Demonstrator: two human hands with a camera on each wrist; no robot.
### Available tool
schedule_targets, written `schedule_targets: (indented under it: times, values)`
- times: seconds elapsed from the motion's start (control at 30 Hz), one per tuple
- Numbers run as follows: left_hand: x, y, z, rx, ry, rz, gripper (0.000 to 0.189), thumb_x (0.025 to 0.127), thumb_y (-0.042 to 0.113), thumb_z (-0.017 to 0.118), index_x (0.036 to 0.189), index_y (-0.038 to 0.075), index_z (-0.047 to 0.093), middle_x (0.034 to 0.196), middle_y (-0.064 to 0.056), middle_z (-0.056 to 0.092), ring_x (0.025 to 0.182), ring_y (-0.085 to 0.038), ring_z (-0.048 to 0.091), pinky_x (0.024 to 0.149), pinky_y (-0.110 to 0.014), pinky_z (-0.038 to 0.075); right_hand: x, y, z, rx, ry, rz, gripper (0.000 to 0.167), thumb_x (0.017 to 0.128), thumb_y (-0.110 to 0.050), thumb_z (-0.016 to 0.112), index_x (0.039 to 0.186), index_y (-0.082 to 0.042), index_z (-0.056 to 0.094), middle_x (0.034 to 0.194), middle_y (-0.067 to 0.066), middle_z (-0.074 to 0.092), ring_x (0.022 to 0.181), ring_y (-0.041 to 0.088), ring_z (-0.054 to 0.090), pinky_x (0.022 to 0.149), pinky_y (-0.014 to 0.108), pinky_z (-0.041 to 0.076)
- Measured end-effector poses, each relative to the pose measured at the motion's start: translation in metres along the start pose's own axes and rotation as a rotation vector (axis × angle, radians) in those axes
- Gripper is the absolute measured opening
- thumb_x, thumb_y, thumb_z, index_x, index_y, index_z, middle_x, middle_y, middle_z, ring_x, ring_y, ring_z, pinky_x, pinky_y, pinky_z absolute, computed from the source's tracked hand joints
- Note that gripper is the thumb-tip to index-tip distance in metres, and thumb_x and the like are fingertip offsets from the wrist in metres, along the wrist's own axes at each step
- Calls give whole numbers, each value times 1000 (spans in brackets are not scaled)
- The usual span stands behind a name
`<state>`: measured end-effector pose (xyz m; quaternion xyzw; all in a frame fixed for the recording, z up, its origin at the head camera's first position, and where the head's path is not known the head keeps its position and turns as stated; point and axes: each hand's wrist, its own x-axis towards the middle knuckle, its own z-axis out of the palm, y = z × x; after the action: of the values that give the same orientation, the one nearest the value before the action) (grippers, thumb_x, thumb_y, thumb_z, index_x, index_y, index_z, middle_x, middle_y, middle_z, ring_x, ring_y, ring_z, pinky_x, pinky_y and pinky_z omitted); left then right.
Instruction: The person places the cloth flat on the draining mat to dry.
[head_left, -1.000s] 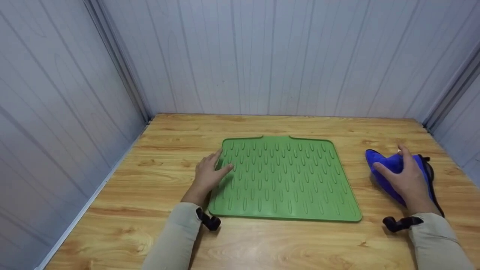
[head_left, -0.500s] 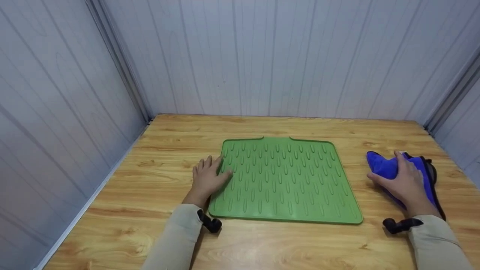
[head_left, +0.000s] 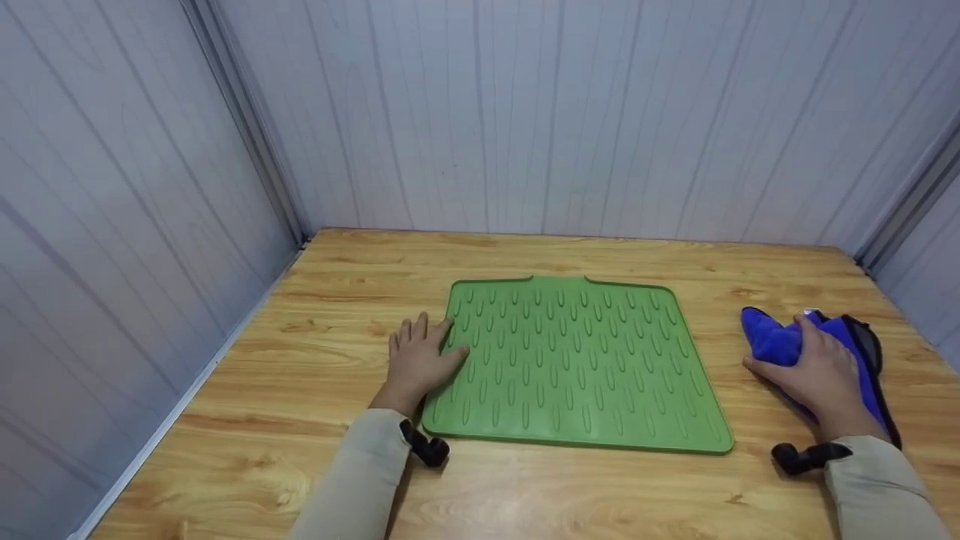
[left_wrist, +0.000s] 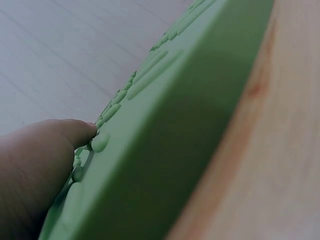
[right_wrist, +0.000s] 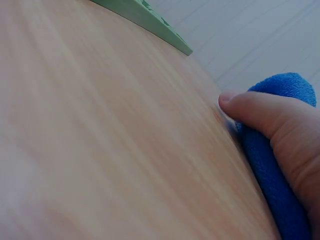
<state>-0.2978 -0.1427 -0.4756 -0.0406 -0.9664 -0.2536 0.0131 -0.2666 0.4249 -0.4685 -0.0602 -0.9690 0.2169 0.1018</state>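
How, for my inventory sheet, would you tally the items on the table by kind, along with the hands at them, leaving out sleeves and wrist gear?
Green mat: 1
Blue cloth: 1
Hands: 2 (left hand and right hand)
Total: 4

Your left forearm [head_left: 356, 472] slants up from the bottom of the head view, left of centre, sleeved to the wrist; your left hand [head_left: 420, 364] is back-up, fingers fanned toward the top, left thumb [left_wrist: 75, 131] angled right. Your right forearm [head_left: 881, 487] enters at lower right, and your right hand [head_left: 821, 375] has its fingers bent (only its right thumb [right_wrist: 255, 110] and nearby palm show in the wrist view).
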Motion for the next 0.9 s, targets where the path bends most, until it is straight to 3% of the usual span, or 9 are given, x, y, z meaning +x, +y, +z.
schedule_targets:
  times: [0.37, 0.7, 0.9]
  values:
    - [0, 2, 1, 6, -3, -19, 68, 98, 56, 52, 157, 22, 41, 167, -18, 16, 153, -43, 2, 121, -61, -1, -3, 2, -1, 27, 37, 9, 83, 89, -50, 72, 140, 10, 44, 134, 43, 43, 121, 64, 33, 96, 77, 26]
    - [0, 1, 1, 14, 1, -18, 69, 98, 56, 52, 157, 22, 42, 167, -18, 16, 153, -44, 3, 121, -61, 0, -5, 2, -2, 71, 51, 33, 84, 92, -55, 66, 139, 12, 46, 134, 43, 44, 123, 63, 33, 98, 77, 26]
    - [1, 2, 1, 14, -7, -17, 69, 98, 57, 52, 157, 22, 41, 167, -18, 15, 153, -43, 3, 121, -61, 0, -5, 0, -4, 89, 20, 85, 94, 93, -62, 60, 147, 12, 37, 137, 45, 39, 127, 64, 31, 99, 77, 27]
